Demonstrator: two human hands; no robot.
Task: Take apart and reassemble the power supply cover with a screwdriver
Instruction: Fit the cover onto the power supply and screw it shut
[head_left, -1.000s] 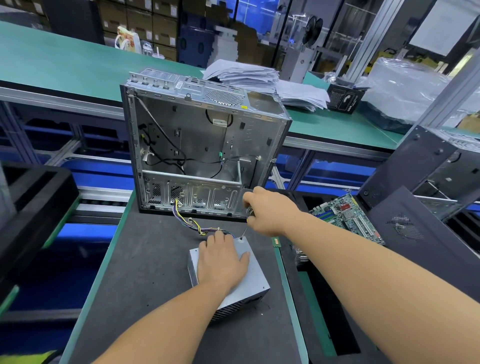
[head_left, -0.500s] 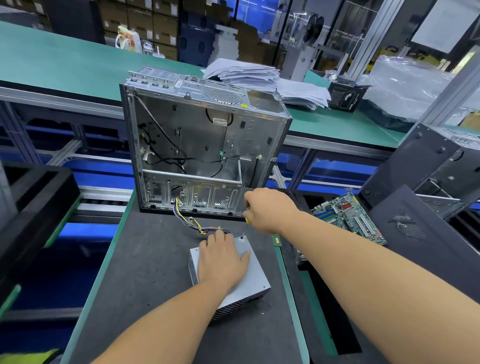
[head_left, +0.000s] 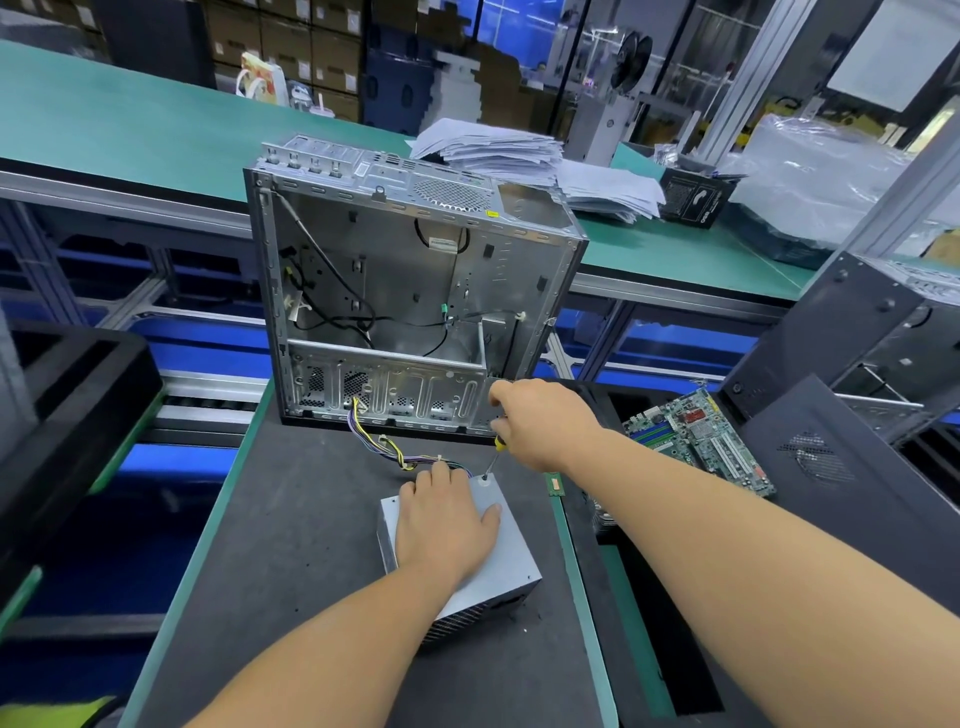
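Head view: power supply (head_left: 506, 564) lies flat on the dark surface (head_left: 291, 545), just in front of the open computer case (head_left: 405, 291), which stands upright at the far edge

Left hand (head_left: 444, 522) lies palm down on the supply's top cover, fingers (head_left: 439, 475) straight and spread, gripping nothing, likely pinning the box so it can't spin or slide under the turning force

Right hand (head_left: 540, 423) is clenched round the handle of the screwdriver (head_left: 492, 460); only a bit of yellow handle shows below the fist, thin shaft angles down-left, tip sits on a screw point at the cover's far right corner (head_left: 485, 479)

Whether the screw is going out or in, can't tell; cover looks on the box, so probably an early removal step

Coloured wire bundle (head_left: 395, 449) runs from the supply's far side into the case's lower bay, so the unit stays close to the case

Motherboard (head_left: 698, 441) lies to the right, off the mat, well apart from the hands; paper stack (head_left: 524, 156) on the green bench behind

Risk: tip slipping off the corner screw toward the left fingertips, which are near it
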